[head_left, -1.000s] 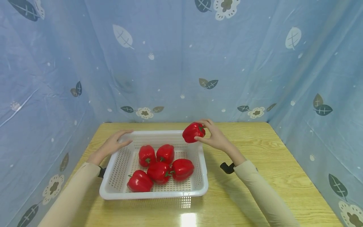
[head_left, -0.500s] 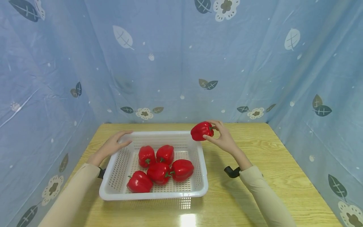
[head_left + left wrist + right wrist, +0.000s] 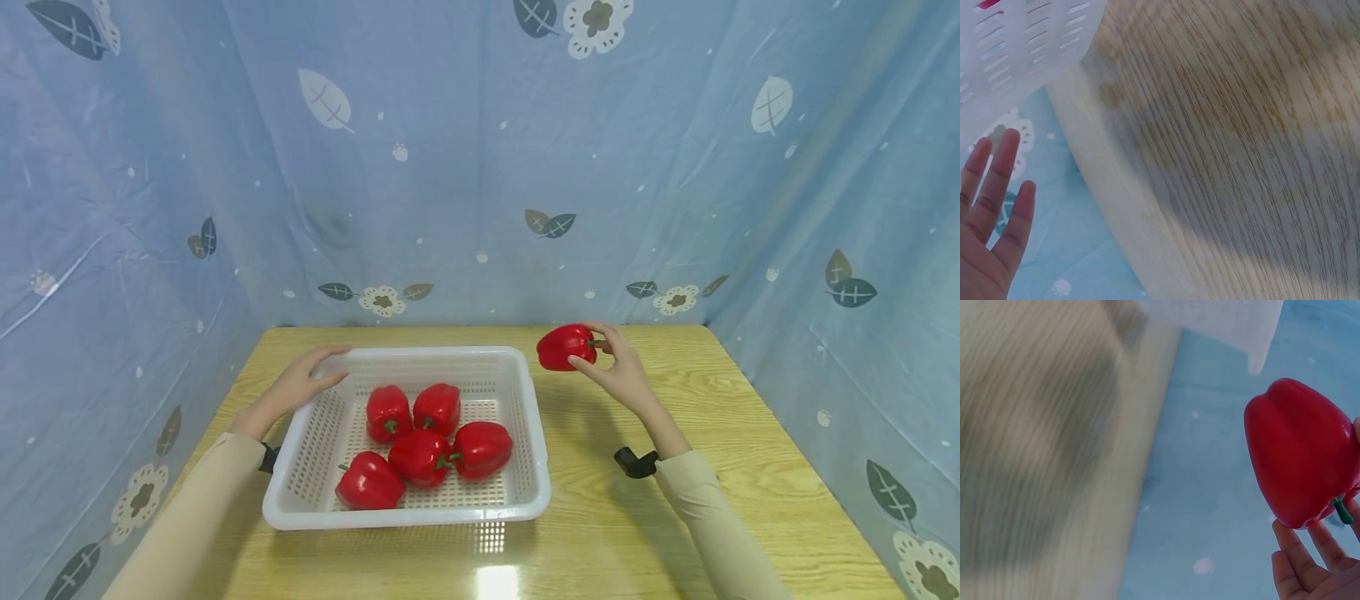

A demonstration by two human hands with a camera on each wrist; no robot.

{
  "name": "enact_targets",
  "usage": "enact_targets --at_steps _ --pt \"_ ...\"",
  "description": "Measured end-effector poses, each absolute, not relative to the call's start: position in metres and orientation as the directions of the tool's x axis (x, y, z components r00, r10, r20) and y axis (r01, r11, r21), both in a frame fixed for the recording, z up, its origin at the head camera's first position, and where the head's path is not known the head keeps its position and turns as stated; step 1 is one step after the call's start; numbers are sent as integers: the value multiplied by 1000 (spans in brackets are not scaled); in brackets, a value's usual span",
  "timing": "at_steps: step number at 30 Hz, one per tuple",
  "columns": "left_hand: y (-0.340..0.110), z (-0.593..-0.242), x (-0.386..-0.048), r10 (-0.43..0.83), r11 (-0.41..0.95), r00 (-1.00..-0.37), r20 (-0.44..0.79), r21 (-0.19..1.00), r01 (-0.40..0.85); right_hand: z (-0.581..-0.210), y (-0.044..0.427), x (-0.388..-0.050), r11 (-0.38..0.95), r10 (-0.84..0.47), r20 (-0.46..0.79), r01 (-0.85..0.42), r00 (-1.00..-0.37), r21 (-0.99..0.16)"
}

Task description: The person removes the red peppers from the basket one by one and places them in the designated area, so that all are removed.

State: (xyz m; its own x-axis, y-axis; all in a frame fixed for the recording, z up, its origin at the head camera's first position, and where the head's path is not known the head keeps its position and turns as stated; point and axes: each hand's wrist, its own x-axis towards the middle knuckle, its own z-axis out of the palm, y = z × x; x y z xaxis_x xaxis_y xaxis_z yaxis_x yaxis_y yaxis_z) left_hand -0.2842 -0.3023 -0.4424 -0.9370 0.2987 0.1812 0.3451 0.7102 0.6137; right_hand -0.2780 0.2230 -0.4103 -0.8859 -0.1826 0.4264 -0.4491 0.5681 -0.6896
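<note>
My right hand (image 3: pixel 624 377) holds a red bell pepper (image 3: pixel 564 347) in the air, just right of the white basket's far right corner. In the right wrist view the pepper (image 3: pixel 1300 450) is tilted, its green stem toward the palm and the fingers around its stem end. At the basket's left side is my left hand (image 3: pixel 296 385), thumb and fingers spread by the rim. In the left wrist view its fingers (image 3: pixel 999 169) are straight beside the outer wall. Several more red bell peppers (image 3: pixel 420 457) lie inside the white plastic basket (image 3: pixel 405 518).
The basket stands on a light wooden table (image 3: pixel 675 500), left of its middle. A blue curtain (image 3: pixel 480 167) printed with leaves and flowers hangs behind the table and along both sides.
My right hand has carried the bell pepper to the right, from over the basket's far right corner to beyond its rim. The left hand and the peppers in the basket stay put.
</note>
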Motion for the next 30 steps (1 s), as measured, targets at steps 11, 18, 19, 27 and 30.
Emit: enact_targets --at_steps 11,18,19,27,30 --pt "-305 -444 -286 309 707 -931 193 608 361 -426 255 -276 586 -117 391 -381 -913 -715" --pt "-303 -445 -283 302 687 -939 164 646 333 -438 276 -274 608 -65 344 -310 -937 -731" --pt "-303 -445 -283 304 684 -939 162 649 333 -440 280 -274 606 -58 338 -302 -939 -735" --pt "-304 -446 -282 302 668 -939 161 667 330 -449 299 -270 624 3 308 -239 -951 -744" --pt "-304 -446 -283 306 659 -939 158 676 329 -453 306 -269 625 16 303 -227 -953 -747"
